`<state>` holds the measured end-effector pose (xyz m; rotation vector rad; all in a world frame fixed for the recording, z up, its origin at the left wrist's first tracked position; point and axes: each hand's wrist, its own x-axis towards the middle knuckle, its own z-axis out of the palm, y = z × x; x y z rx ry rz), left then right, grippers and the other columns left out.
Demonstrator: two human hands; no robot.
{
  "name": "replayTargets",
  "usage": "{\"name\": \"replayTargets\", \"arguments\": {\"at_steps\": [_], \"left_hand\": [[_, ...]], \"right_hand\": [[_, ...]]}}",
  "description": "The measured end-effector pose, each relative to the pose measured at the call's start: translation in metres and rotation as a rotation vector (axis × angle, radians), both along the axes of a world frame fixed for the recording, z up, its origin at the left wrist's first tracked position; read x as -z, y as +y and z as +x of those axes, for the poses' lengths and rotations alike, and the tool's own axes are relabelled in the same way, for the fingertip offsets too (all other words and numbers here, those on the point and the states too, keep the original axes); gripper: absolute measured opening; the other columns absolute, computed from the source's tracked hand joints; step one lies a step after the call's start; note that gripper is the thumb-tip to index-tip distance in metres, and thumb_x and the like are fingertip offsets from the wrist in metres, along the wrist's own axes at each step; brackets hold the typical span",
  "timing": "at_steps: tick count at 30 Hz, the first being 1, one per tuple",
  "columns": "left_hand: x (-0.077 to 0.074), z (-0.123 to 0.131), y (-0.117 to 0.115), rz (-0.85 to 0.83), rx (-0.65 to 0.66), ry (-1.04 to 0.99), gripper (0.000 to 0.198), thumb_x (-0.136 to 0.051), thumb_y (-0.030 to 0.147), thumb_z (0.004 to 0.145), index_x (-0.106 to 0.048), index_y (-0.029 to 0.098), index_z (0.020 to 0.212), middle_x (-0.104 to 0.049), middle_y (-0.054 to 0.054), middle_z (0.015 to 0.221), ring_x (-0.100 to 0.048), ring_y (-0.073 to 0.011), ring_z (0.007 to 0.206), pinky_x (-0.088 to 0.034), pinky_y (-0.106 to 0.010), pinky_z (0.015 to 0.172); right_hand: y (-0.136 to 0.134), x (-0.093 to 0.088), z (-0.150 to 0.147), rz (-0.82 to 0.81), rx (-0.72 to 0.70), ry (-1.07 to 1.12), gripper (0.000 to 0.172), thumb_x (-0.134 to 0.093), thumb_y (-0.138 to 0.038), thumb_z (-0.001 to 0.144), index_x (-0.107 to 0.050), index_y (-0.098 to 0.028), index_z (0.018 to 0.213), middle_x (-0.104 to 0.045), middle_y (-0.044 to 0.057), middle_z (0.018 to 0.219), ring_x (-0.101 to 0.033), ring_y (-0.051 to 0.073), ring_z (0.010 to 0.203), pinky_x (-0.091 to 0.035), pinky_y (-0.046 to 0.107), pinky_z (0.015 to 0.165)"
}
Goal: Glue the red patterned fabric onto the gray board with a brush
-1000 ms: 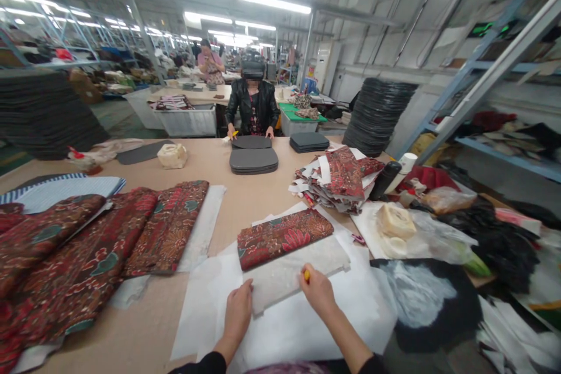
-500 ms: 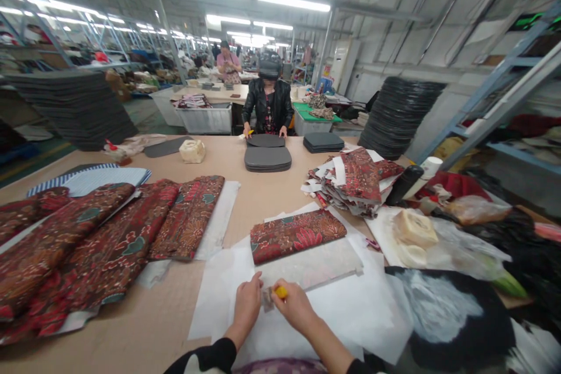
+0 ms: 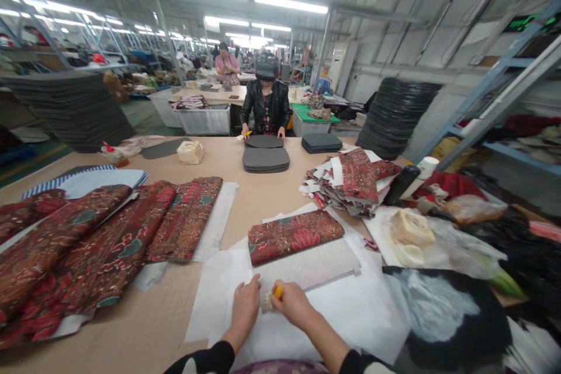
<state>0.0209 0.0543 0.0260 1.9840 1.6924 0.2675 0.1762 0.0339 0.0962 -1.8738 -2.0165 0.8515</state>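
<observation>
My left hand [image 3: 244, 307] rests on the near left corner of a pale grey lining piece [image 3: 307, 266], fingers curled on its edge. My right hand [image 3: 293, 304] is closed round a small yellow tool [image 3: 277, 291] and meets the left hand at that corner. The lining piece lies on white paper sheets [image 3: 350, 310], and a folded red floral fabric piece [image 3: 294, 235] covers its far half.
Long red floral fabric lengths [image 3: 96, 239] spread at the left. A pile of fabric and paper pieces [image 3: 350, 178] lies at the right, beside tape rolls [image 3: 409, 228]. Across the table a person [image 3: 265, 106] works on grey pads [image 3: 265, 159]. Dark pad stacks [image 3: 394, 117] stand behind.
My right hand has moved left along the near edge of the lining piece and now meets my left hand at its corner. The view has shifted slightly.
</observation>
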Motion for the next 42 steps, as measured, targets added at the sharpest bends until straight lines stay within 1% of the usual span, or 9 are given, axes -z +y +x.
{"name": "replayTargets", "arguments": {"at_steps": [7, 13, 15, 17, 22, 24, 29, 36, 42], "left_hand": [[0.0, 0.003, -0.003, 0.074, 0.119, 0.125, 0.04, -0.026, 0.016, 0.083, -0.054, 0.019, 0.111, -0.063, -0.007, 0.114, -0.056, -0.0169, 0.107, -0.027, -0.042, 0.104], [-0.003, 0.009, -0.005, 0.099, 0.263, 0.286, 0.032, -0.033, 0.012, 0.079, -0.06, 0.019, 0.095, -0.06, -0.005, 0.107, -0.055, -0.0181, 0.103, -0.025, -0.043, 0.104], [-0.004, 0.011, -0.006, 0.137, 0.302, 0.314, 0.035, -0.029, 0.011, 0.081, -0.061, 0.019, 0.09, -0.062, -0.004, 0.1, -0.055, -0.0179, 0.1, -0.024, -0.043, 0.105], [-0.007, 0.014, -0.005, 0.161, 0.344, 0.33, 0.037, -0.027, 0.01, 0.082, -0.062, 0.02, 0.086, -0.062, -0.003, 0.094, -0.056, -0.0179, 0.097, -0.021, -0.043, 0.106], [-0.012, 0.018, -0.001, 0.177, 0.399, 0.382, 0.038, -0.027, 0.007, 0.081, -0.063, 0.019, 0.085, -0.064, -0.004, 0.091, -0.056, -0.0181, 0.096, -0.019, -0.044, 0.107], [-0.01, 0.018, 0.001, 0.183, 0.414, 0.39, 0.038, -0.027, 0.007, 0.081, -0.063, 0.019, 0.085, -0.064, -0.004, 0.091, -0.057, -0.018, 0.095, -0.017, -0.045, 0.108], [-0.007, 0.016, 0.002, 0.175, 0.417, 0.381, 0.039, -0.026, 0.008, 0.08, -0.062, 0.02, 0.085, -0.065, -0.003, 0.09, -0.057, -0.0179, 0.095, -0.016, -0.045, 0.108], [-0.014, 0.018, 0.005, 0.146, 0.375, 0.385, 0.036, -0.026, 0.01, 0.079, -0.06, 0.019, 0.087, -0.066, -0.004, 0.09, -0.059, -0.0187, 0.094, -0.019, -0.044, 0.106], [-0.018, 0.019, 0.006, 0.115, 0.34, 0.392, 0.036, -0.025, 0.011, 0.08, -0.06, 0.018, 0.087, -0.067, -0.006, 0.09, -0.06, -0.0196, 0.094, -0.022, -0.044, 0.104]], "right_hand": [[0.002, 0.018, 0.017, 0.019, 0.042, 0.174, 0.01, -0.055, -0.024, 0.073, -0.063, -0.022, 0.08, -0.066, -0.002, 0.068, -0.057, 0.012, 0.064, -0.037, 0.02, 0.059], [0.003, 0.023, 0.138, 0.045, 0.523, 0.075, 0.014, -0.046, -0.023, 0.075, -0.059, -0.02, 0.074, -0.058, -0.002, 0.057, -0.055, 0.013, 0.056, -0.035, 0.021, 0.055], [-0.002, 0.019, 0.157, 0.104, 0.648, -0.002, 0.016, -0.044, -0.026, 0.078, -0.059, -0.021, 0.075, -0.056, -0.002, 0.055, -0.054, 0.014, 0.055, -0.035, 0.022, 0.054], [-0.008, 0.018, 0.148, 0.161, 0.636, 0.054, 0.017, -0.043, -0.029, 0.079, -0.059, -0.022, 0.076, -0.057, -0.002, 0.057, -0.055, 0.014, 0.057, -0.035, 0.022, 0.054], [-0.004, 0.035, 0.094, 0.11, 0.354, 0.391, 0.011, -0.052, -0.025, 0.073, -0.061, -0.021, 0.078, -0.061, -0.003, 0.061, -0.056, 0.011, 0.055, -0.039, 0.02, 0.055], [0.003, 0.038, 0.111, 0.087, 0.461, 0.291, 0.012, -0.052, -0.025, 0.073, -0.062, -0.019, 0.078, -0.061, -0.003, 0.058, -0.057, 0.012, 0.055, -0.04, 0.02, 0.055], [0.007, 0.021, 0.202, 0.101, 0.824, -0.061, 0.023, -0.042, -0.026, 0.081, -0.062, -0.015, 0.075, -0.062, 0.005, 0.058, -0.06, 0.018, 0.062, -0.038, 0.024, 0.056], [0.006, 0.023, 0.182, 0.112, 0.515, -0.024, 0.013, -0.051, -0.028, 0.08, -0.06, -0.02, 0.078, -0.063, -0.001, 0.061, -0.06, 0.013, 0.062, -0.038, 0.02, 0.058], [0.015, 0.011, 0.211, 0.054, 0.702, -0.242, 0.018, -0.044, -0.027, 0.086, -0.058, -0.016, 0.085, -0.067, 0.008, 0.072, -0.062, 0.018, 0.07, -0.037, 0.024, 0.061]]}}
